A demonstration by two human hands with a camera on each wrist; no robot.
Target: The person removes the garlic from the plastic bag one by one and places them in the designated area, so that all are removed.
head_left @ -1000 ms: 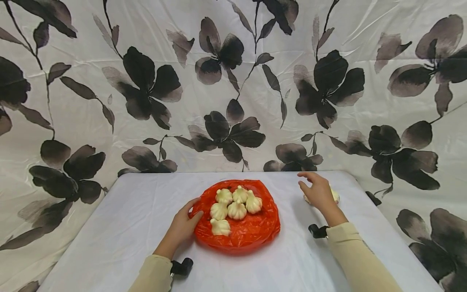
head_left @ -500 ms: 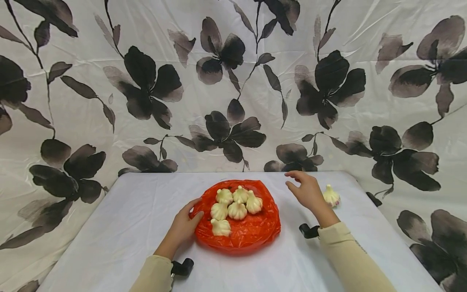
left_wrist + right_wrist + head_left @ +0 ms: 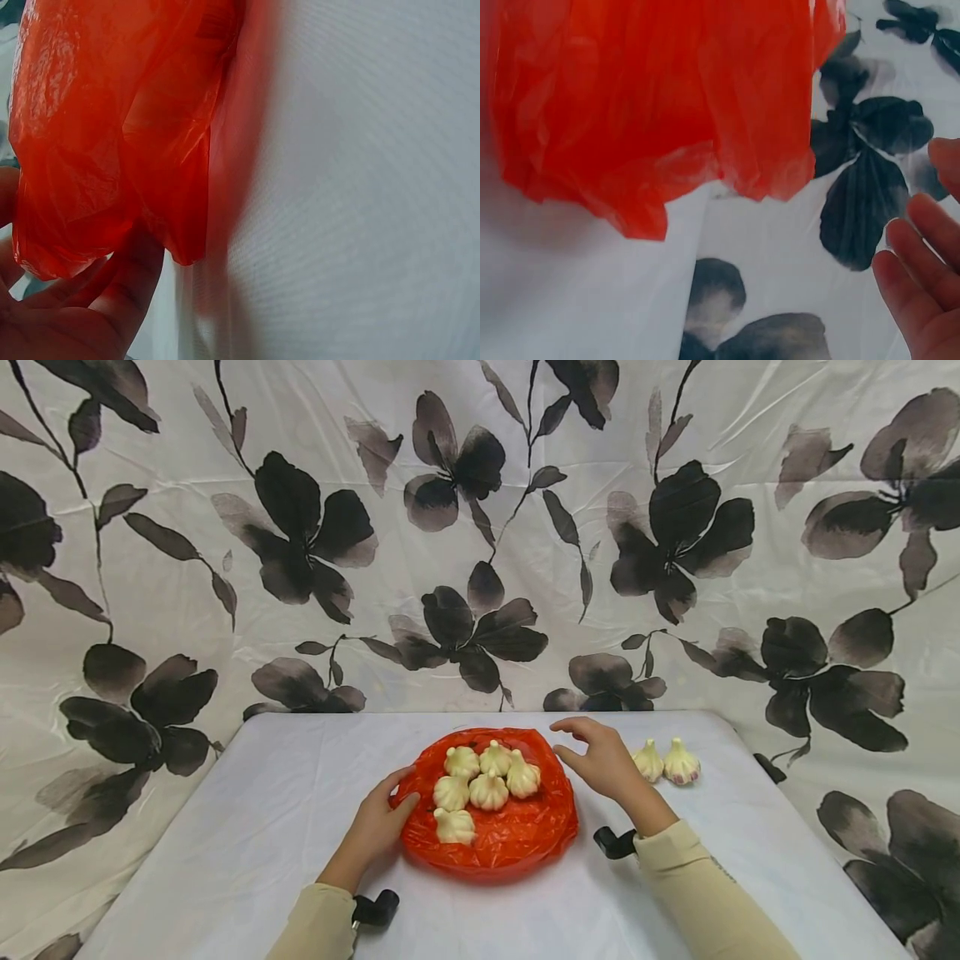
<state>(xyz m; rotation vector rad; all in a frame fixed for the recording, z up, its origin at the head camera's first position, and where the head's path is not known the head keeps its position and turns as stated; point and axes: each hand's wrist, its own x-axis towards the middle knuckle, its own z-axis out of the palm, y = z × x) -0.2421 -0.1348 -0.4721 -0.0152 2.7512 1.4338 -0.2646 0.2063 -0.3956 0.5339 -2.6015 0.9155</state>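
A red plastic bag (image 3: 517, 831), spread wide in a round shape, stands on the white table with several garlic bulbs (image 3: 487, 791) lying in its top. At its left rim my left hand (image 3: 377, 823) pinches the plastic, thumb over the edge; the left wrist view shows the fingers (image 3: 131, 289) partly behind the red film. My right hand (image 3: 603, 768) hovers just beyond the bag's right edge, fingers loosely spread and holding nothing. In the right wrist view its fingers (image 3: 915, 277) are apart from the bag.
Two garlic bulbs, a left one (image 3: 648, 762) and a right one (image 3: 682, 763), sit side by side on the table behind my right wrist. A white cloth with dark flowers (image 3: 480, 635) hangs behind the table's back edge.
My right hand has moved left, from over the two garlic bulbs to beside the bag, uncovering both bulbs. My left hand and the bag have stayed in place.
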